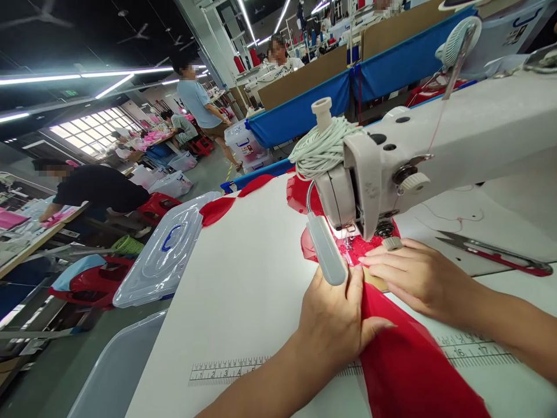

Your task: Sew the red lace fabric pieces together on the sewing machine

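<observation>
Red sheer fabric [407, 354] runs from the front edge of the table up under the needle area of a white sewing machine [461, 151]. My left hand [333, 316] rests on its left side, thumb spread across the cloth and fingers pointing at the presser foot [349, 244]. Part of those fingers is hidden behind a small grey lamp [327, 249]. Flat beside the foot, my right hand [415, 278] lies with fingers stretched over the cloth and a tan piece [376, 280]. More red fabric [304, 194] bunches behind the needle.
Thread snips [496, 252] lie right of my right hand. A printed ruler [230, 371] crosses the table front. Scalloped red cloth [217, 211] hangs at the far edge. Lidded plastic bins [152, 255] stand left. Several people work beyond; one person [200, 104] stands in the aisle.
</observation>
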{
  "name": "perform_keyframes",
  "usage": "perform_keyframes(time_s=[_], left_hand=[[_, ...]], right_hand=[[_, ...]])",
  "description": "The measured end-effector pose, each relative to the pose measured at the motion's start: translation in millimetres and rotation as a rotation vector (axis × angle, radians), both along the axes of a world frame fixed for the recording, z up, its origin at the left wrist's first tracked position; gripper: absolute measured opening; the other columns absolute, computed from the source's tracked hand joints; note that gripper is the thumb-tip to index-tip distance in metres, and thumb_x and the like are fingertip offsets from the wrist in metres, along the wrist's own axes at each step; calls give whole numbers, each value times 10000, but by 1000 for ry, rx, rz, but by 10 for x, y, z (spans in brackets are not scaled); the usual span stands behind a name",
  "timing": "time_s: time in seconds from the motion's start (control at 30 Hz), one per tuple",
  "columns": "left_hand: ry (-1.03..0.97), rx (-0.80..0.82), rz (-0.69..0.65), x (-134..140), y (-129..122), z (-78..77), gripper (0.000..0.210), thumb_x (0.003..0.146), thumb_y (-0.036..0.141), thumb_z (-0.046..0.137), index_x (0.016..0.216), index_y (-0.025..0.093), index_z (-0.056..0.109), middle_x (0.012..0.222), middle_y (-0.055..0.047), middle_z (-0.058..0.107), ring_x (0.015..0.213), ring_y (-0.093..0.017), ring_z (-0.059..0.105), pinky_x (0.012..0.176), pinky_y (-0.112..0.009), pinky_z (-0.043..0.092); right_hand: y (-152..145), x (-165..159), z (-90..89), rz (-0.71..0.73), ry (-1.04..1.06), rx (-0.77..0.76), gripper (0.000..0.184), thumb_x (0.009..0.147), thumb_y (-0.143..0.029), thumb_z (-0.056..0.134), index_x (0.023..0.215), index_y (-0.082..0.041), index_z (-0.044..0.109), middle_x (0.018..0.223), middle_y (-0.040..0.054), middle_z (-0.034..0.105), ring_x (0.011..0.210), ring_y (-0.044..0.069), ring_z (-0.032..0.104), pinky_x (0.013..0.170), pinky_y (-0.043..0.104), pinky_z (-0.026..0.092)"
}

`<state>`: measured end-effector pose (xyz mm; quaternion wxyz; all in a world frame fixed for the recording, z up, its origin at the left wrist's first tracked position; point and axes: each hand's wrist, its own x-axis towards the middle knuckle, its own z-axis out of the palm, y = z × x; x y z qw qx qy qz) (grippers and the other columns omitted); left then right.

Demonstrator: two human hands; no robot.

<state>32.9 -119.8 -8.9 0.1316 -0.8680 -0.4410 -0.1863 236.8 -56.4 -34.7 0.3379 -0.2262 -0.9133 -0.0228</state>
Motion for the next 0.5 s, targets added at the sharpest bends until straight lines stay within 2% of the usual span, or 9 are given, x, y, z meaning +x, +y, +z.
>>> perform_keyframes(time_s=[0.07, 0.13, 0.17, 0.23, 0.33, 0.5], left_hand=[[-10, -43, 36, -29, 29, 20, 551, 1036, 537, 357, 1170, 83, 639, 1104, -186, 678, 966, -296, 653, 741, -394, 559], [-47, -89, 87, -86, 92, 31, 323, 1034, 343, 416, 1115, 134, 649, 1060, -141, 682, 940, -263, 648, 740, -372, 555], [-70, -108, 107, -123, 135, 31, 248, 1013, 247, 426, 1034, 161, 657, 983, -105, 682, 872, -233, 643, 704, -345, 546], [-101, -135, 118, -199, 233, 22, 246, 963, 135, 424, 838, 193, 627, 805, -42, 638, 709, -178, 594, 609, -293, 505], [-169, -116, 95, -282, 363, 9, 298, 942, 112, 408, 685, 207, 525, 680, -13, 550, 616, -155, 519, 545, -272, 455], [-306, 23, 69, -248, 394, 105, 241, 911, 127, 424, 717, 197, 550, 755, -60, 590, 738, -203, 575, 678, -354, 531]], right_hand=[[-3, 2, 5, -3, -6, -6, 334, 933, -66, 389, 993, -187, 695, 1057, 81, 765, 927, 202, 688, 816, 370, 490], [-7, 2, 13, -5, -6, -20, 349, 927, -55, 386, 992, -199, 697, 1059, 74, 765, 910, 192, 689, 808, 365, 491], [-9, 2, 18, -5, -5, -26, 353, 925, -50, 385, 993, -203, 696, 1056, 69, 766, 900, 187, 689, 802, 362, 489], [-12, 0, 27, -3, -8, -33, 348, 925, -48, 389, 996, -208, 690, 1045, 63, 767, 868, 183, 688, 778, 357, 483], [-11, -2, 39, -3, -11, -21, 335, 928, -42, 390, 982, -208, 676, 1031, 61, 769, 844, 186, 686, 745, 350, 464], [0, -4, 52, 15, -2, -6, 316, 922, -13, 399, 963, -188, 660, 1034, 66, 770, 869, 186, 691, 736, 333, 439]])
